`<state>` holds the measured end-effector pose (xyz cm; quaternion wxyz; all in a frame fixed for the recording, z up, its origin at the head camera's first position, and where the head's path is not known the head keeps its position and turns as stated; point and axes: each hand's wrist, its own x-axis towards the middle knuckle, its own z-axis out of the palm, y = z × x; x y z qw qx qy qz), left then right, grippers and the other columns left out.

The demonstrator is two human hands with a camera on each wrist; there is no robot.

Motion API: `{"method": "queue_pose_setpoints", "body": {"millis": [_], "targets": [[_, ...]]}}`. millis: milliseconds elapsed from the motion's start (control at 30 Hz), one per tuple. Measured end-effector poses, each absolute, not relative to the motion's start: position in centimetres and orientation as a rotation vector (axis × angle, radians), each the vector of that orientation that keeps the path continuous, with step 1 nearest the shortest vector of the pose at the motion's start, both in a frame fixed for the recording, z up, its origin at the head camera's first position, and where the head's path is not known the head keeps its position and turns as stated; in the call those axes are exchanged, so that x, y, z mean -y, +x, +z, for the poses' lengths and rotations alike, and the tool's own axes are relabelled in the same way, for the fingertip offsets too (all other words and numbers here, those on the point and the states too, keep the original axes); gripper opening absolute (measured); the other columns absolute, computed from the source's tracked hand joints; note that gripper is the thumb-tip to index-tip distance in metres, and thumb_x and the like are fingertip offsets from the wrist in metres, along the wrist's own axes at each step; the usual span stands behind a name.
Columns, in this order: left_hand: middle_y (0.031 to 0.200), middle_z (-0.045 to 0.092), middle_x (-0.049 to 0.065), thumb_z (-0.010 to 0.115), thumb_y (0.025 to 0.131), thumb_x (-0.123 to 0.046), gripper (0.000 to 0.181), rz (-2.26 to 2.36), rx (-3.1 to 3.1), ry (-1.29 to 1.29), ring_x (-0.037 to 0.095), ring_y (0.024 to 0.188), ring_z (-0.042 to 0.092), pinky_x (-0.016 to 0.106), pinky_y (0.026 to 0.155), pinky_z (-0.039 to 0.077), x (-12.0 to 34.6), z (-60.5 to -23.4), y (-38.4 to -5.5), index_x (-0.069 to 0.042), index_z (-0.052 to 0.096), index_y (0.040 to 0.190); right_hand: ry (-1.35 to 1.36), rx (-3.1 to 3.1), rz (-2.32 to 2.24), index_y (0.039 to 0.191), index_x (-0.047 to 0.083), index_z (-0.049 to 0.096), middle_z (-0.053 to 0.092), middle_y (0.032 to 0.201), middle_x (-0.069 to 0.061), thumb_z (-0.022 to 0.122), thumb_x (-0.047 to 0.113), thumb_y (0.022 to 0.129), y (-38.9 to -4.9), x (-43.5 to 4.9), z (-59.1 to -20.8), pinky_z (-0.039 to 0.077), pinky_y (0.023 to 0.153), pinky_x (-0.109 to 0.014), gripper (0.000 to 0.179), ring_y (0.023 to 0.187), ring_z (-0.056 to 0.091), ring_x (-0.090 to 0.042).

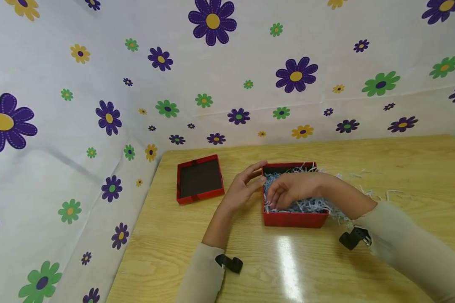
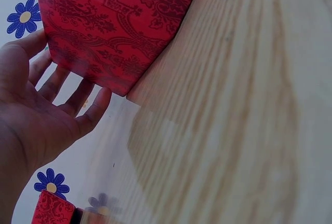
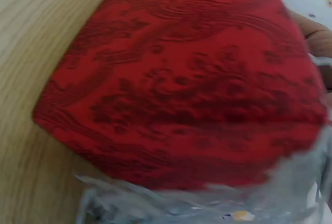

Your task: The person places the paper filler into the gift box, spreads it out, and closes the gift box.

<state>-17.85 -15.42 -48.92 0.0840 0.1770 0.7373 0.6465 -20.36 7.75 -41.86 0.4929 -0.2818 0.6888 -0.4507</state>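
Observation:
A red patterned box [image 1: 295, 219] stands on the table, its inside filled with pale blue and white shredded paper [image 1: 311, 205]. At the box's left wall is my left hand [image 1: 242, 189]. Its fingers are loosely spread, with the tips at the wall and rim; the left wrist view shows them along the box's side. My right hand [image 1: 297, 187] reaches over the right side into the box. Its fingers curl down into the shredded paper at the left end, and the tips are partly hidden. In the right wrist view, the box wall covers most of that hand.
Left of the box lies a red lid [image 1: 199, 180], its dark inside facing up. Loose paper strips [image 1: 368, 192] lie on the wooden table [image 1: 167, 248] to the right, and some hang over the box's right edge. Flower-printed sheeting [image 1: 246, 54] lines the back and left.

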Motion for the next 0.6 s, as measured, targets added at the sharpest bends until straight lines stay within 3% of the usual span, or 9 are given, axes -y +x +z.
{"method": "queue_pose_setpoints", "body": {"millis": [133,300,600], "targets": [[0.160,0.051,-0.005,0.061,0.109,-0.020,0.050,1.926,-2.201,0.532,0.028,0.147,0.048,0.044,0.113,0.049,15.3,-48.7,-17.9,-0.019,0.051,0.158,-0.707,-1.719,-1.027,0.124,-0.003,0.069,0.072,0.115,-0.014,0.065,-0.011,0.088,-20.2,-7.5,-42.5,0.060,0.095,-0.039,0.037,0.107,0.070,-0.026],[0.160,0.051,-0.005,0.062,0.109,-0.020,0.050,1.922,-2.205,0.521,0.028,0.147,0.048,0.044,0.114,0.049,15.2,-48.6,-17.8,-0.019,0.052,0.158,-0.724,-1.696,-1.065,0.123,-0.003,0.070,0.073,0.116,-0.015,0.067,-0.010,0.092,-20.3,-7.9,-42.1,0.060,0.095,-0.038,0.031,0.108,0.070,-0.027],[0.161,0.049,-0.006,0.062,0.108,-0.021,0.051,1.928,-2.201,0.506,0.030,0.148,0.047,0.046,0.113,0.050,15.3,-48.5,-17.7,-0.021,0.051,0.158,-1.025,-1.614,-1.294,0.132,-0.007,0.063,0.062,0.128,-0.038,0.064,-0.004,0.102,-21.4,-13.5,-38.7,0.060,0.098,-0.047,0.030,0.118,0.065,-0.048]]}}
